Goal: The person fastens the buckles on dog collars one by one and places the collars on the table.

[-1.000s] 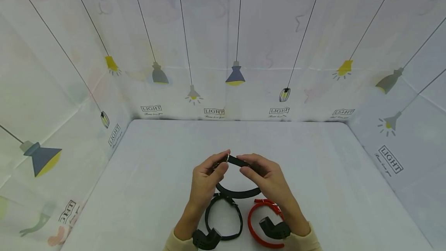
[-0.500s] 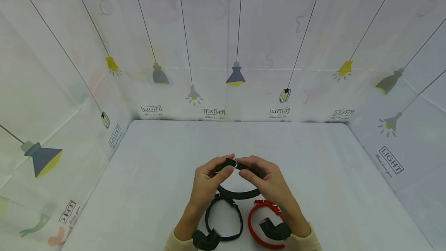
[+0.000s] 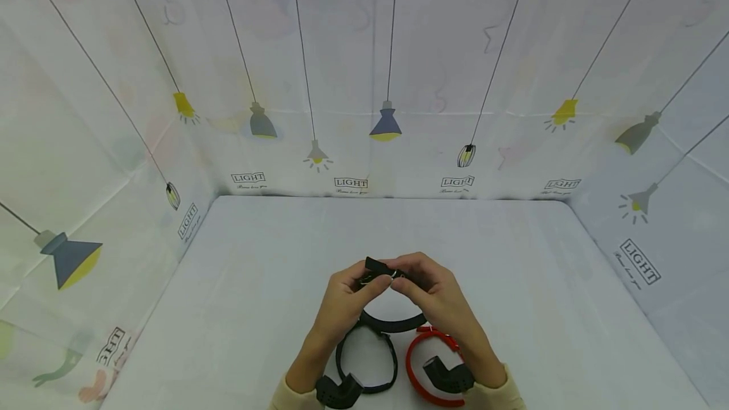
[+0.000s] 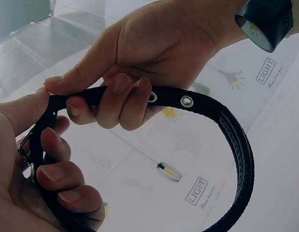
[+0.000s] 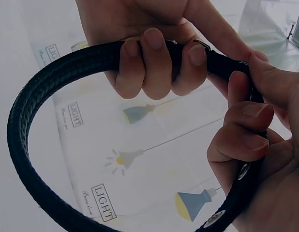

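Both hands hold a black collar (image 3: 393, 326) bent into a loop above the table. My left hand (image 3: 338, 302) curls its fingers round the side with the metal buckle (image 5: 202, 45), partly hidden by fingers. Round the strap with metal eyelets (image 4: 187, 101), my right hand (image 3: 441, 290) wraps its fingers. The thumbs meet at the buckle, their tips almost touching. A flat black strap end (image 3: 376, 264) juts up and left between the hands in the head view. Quilted stitching shows on the collar's inner side in both wrist views.
A second black collar (image 3: 394, 359) lies looped on the white table (image 3: 273, 239), below the hands. Beside it on the right is a red collar (image 3: 411, 372), partly covered by the right wrist's black camera (image 3: 448, 374). Lamp-printed sheeting (image 3: 336, 49) encloses the table's back and sides.
My left hand has shifted right, closer to the right hand. The strap between them, stretched across a gap earlier, now has its end sticking out up and left past the buckle area.
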`<state>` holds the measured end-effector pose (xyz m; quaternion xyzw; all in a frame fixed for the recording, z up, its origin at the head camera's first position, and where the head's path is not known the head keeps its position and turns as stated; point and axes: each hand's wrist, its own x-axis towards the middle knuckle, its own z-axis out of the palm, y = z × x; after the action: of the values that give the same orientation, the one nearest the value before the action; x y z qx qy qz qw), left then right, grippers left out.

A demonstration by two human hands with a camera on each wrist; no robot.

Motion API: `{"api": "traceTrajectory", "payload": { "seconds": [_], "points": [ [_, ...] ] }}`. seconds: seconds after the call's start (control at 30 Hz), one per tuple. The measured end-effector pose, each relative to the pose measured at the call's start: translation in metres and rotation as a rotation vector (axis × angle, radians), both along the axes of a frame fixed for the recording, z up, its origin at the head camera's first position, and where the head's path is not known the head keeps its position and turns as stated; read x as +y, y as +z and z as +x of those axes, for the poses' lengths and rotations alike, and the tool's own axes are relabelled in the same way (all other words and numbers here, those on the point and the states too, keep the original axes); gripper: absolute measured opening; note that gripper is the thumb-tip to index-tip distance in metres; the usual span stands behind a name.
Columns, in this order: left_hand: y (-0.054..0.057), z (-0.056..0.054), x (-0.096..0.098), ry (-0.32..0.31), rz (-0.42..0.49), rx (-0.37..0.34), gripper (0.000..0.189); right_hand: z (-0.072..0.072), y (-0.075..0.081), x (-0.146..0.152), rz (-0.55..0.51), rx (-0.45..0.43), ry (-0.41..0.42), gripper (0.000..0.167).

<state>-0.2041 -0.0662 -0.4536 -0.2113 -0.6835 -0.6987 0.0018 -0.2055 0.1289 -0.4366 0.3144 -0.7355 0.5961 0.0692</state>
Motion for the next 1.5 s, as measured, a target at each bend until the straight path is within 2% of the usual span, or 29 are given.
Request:
{"api": "traceTrajectory", "payload": {
  "seconds": [0.17,0.27,0.37,0.53,0.8,0.97,1.17,1.5],
  "points": [
    [0.0008,-0.0005,0.0006,0.009,0.020,0.028,0.030,0.0011,-0.0002,-0.0012,0.004,-0.015,-0.032,0.026],
    [0.0005,-0.0005,0.0012,0.002,0.065,0.061,0.027,0.0003,0.0009,-0.0025,0.004,0.000,-0.045,0.026],
    [0.0004,0.0001,0.0021,0.004,0.081,0.064,0.023,-0.0001,0.0027,-0.0045,0.001,0.015,-0.073,0.026],
    [-0.0001,0.0002,0.0045,0.010,0.087,0.033,0.022,0.0012,0.0035,-0.0073,-0.029,-0.010,-0.125,0.021],
    [0.0000,-0.0007,0.0056,0.058,0.077,-0.018,0.022,0.0010,0.0021,-0.0093,-0.046,-0.004,-0.137,0.016],
    [0.0010,-0.0017,0.0054,0.078,0.146,-0.071,0.026,-0.0006,0.0015,-0.0088,-0.025,0.020,-0.154,0.017],
    [0.0008,-0.0031,0.0038,0.093,0.202,-0.116,0.030,-0.0018,0.0015,-0.0093,-0.016,0.002,-0.142,0.017],
    [0.0008,-0.0033,0.0024,0.112,0.300,-0.157,0.035,-0.0007,0.0000,-0.0087,0.002,-0.011,-0.157,0.018]
  ]
}}
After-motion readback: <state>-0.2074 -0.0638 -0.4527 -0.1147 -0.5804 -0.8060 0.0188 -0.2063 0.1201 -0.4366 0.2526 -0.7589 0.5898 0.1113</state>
